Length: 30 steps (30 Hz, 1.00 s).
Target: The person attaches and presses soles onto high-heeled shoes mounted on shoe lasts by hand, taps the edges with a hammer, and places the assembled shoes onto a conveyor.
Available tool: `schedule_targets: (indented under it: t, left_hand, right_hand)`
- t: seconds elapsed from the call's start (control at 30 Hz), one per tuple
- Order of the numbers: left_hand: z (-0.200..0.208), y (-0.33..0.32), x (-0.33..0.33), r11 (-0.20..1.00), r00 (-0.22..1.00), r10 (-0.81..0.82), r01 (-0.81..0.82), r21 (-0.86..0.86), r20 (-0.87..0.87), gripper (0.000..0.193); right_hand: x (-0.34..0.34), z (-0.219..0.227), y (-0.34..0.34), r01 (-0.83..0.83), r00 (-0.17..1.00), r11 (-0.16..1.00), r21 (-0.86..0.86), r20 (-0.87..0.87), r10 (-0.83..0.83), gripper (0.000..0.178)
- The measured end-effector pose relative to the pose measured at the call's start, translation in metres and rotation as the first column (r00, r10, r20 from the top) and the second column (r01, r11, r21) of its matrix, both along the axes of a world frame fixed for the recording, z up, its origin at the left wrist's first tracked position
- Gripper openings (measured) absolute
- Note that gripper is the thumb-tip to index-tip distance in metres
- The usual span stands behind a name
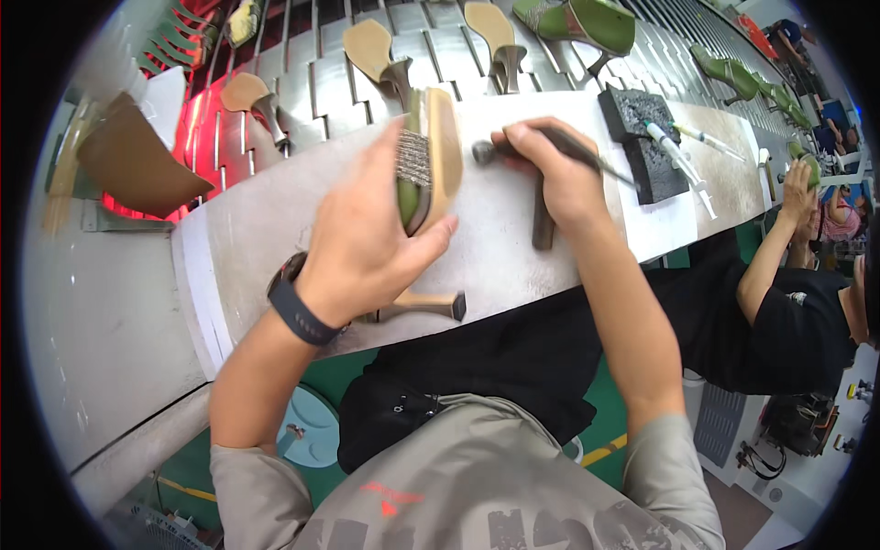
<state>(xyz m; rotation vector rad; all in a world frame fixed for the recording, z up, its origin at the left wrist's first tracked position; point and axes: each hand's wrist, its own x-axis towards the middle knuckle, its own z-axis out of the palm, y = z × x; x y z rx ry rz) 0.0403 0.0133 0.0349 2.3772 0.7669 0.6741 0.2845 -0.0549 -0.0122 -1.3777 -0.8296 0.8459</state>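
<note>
My left hand (367, 215) is wrapped around a green high-heeled shoe (409, 203) with a glittery strap across its front. The shoe's tan sole (446, 151) faces right, toward my other hand. Below my left wrist a slim heel (426, 305) sticks out to the right and appears to belong to this shoe. My right hand (561, 170) grips a dark hammer near its head, with the round face (482, 152) pointing at the sole and a short gap between. The hammer's handle (544, 223) hangs below my fingers.
Black blocks (646, 147) with syringes (678, 156) on them sit at the right of the worktable (495, 266). Beyond, a slatted metal conveyor (321, 87) carries heeled soles (368, 50) and green shoes (587, 26). A brown sheet (137, 156) stands at left. A co-worker (797, 302) works at far right.
</note>
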Motion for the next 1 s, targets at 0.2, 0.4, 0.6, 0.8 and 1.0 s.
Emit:
schedule_targets:
  t: [0.2,0.4,0.6,0.8,1.0]
  left_hand:
    - [0.062,-0.02,-0.005,0.967,0.832,-0.166,0.243,-0.077,0.529,0.074]
    - [0.057,-0.041,0.015,0.975,0.867,-0.207,0.22,0.024,0.452,0.053]
    - [0.051,-0.059,0.026,0.999,0.889,-0.035,0.025,0.029,0.457,0.058]
    - [0.04,-0.066,0.018,0.988,0.849,-0.123,0.056,0.143,0.515,0.059]
    - [0.025,-0.08,0.004,0.968,0.802,-0.203,0.077,0.241,0.562,0.065]
  right_hand:
    - [-0.029,0.033,-0.069,0.005,0.993,0.999,-0.041,-0.12,-0.01,0.022]
    - [-0.072,0.122,-0.121,-0.173,0.978,0.744,0.645,0.201,0.053,0.039]
    - [-0.08,0.147,-0.12,-0.351,0.856,0.876,0.332,0.493,0.156,0.041]
    - [-0.082,0.176,-0.106,-0.211,0.912,0.954,0.214,0.394,0.114,0.042]
    - [-0.083,0.196,-0.106,-0.215,0.932,0.976,-0.013,0.296,0.209,0.036]
